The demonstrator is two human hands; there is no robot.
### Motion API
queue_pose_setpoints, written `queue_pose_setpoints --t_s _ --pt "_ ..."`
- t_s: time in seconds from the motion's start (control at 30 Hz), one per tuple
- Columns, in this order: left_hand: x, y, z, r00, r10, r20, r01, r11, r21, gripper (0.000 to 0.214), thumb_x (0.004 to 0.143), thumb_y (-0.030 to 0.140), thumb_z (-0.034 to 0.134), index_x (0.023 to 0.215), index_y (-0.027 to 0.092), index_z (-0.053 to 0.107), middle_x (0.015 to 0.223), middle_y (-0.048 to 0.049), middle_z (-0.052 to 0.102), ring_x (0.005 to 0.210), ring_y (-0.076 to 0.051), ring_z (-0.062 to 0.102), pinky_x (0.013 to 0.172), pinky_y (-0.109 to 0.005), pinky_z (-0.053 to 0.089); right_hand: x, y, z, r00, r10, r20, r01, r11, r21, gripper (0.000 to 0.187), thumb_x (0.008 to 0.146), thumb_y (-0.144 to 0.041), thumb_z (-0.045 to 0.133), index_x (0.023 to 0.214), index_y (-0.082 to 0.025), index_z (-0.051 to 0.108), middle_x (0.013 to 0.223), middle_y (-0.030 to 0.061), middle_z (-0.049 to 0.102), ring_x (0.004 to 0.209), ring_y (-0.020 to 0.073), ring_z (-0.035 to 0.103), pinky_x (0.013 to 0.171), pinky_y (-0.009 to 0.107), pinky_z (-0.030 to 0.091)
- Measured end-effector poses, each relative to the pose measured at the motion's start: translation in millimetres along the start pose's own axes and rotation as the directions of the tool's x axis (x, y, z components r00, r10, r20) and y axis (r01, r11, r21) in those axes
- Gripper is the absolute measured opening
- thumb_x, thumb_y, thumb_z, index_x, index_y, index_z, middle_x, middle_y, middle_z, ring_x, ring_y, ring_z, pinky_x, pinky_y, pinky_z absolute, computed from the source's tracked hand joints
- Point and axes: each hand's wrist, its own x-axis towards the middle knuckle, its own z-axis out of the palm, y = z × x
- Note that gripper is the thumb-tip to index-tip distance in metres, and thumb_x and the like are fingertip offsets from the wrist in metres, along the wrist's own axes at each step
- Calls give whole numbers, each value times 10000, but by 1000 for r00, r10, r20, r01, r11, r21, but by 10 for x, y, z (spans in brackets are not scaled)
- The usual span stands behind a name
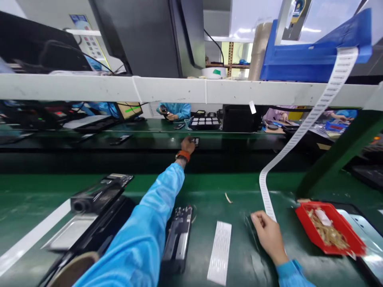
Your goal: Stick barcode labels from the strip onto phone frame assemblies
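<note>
My left arm in a blue sleeve stretches far forward over the green bench. My left hand rests on a small dark device lying on the black conveyor belt; its fingers curl over the device. My right hand lies near the front of the bench with fingers curled, touching the lower end of a long white label strip and a clear plastic film. A white label sheet lies flat left of that hand.
A black fixture with a camera-like part stands front left, a narrow black tool beside my arm. A red tray of scraps sits right. A white shelf beam crosses overhead. People in blue work across the belt.
</note>
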Motion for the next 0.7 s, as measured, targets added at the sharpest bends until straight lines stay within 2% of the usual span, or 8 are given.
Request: queue_pose_setpoints --t_s 0.13,0.17,0.27,0.33,0.4,0.47,0.57,0.7 --pt "-994 332 312 889 187 418 -162 982 -95 293 912 207 577 1195 160 634 977 -37 705 822 -155 672 832 -270 517 60 -260 -195 982 28 -187 31 951 307 431 870 -581 522 739 -183 621 520 -20 525 498 145 506 528 267 420" --pt "-1374 381 425 810 263 524 -225 965 -137 286 889 236 609 1168 190 654 952 -25 711 846 -168 676 845 -272 512 67 -294 -313 972 8 -235 84 922 377 408 870 -569 534 769 -182 615 543 -17 541 511 141 513 547 271 432" --pt "-2573 456 675 416 528 740 -525 804 -279 362 832 340 673 1171 215 656 1092 -77 701 1057 -261 644 956 -348 475 -20 -257 -775 901 -23 -433 244 853 462 332 932 -510 460 924 -201 581 600 -29 550 550 136 538 595 281 466" --pt "-3170 478 775 258 581 772 -634 705 -319 467 813 387 692 1239 209 618 1263 -119 640 1196 -298 578 1014 -385 442 -180 -135 -1045 910 -106 -400 226 937 266 283 951 -454 456 1008 -206 579 691 -7 601 620 144 582 638 295 497" --pt "-3467 501 882 243 591 769 -688 664 -293 619 816 418 692 1354 158 530 1434 -180 507 1339 -337 456 1075 -437 390 -356 34 -1183 963 -171 -211 170 985 -20 271 940 -409 493 1060 -199 613 870 53 683 765 176 642 728 334 529" --pt "-3497 523 1014 312 578 754 -693 682 -236 711 844 409 663 1431 81 433 1512 -249 383 1415 -378 346 1117 -502 326 -463 216 -1176 983 -180 -41 168 963 -209 288 918 -377 523 1092 -191 656 1084 110 705 971 231 654 868 402 523" --pt "-3327 529 1208 422 539 729 -654 738 -168 664 892 344 601 1452 54 395 1505 -267 384 1426 -409 315 1136 -573 250 -422 424 -1019 977 -210 29 209 931 -298 340 913 -331 496 1154 -174 678 1241 142 674 1161 280 584 1008 476 452" --pt "-3205 464 1356 472 535 701 -620 766 -168 634 884 363 630 1448 158 425 1468 -153 490 1421 -366 346 1172 -563 205 -219 504 -840 968 -239 80 251 890 -382 340 904 -290 522 1186 -204 692 1271 108 677 1130 296 556 979 502 430"
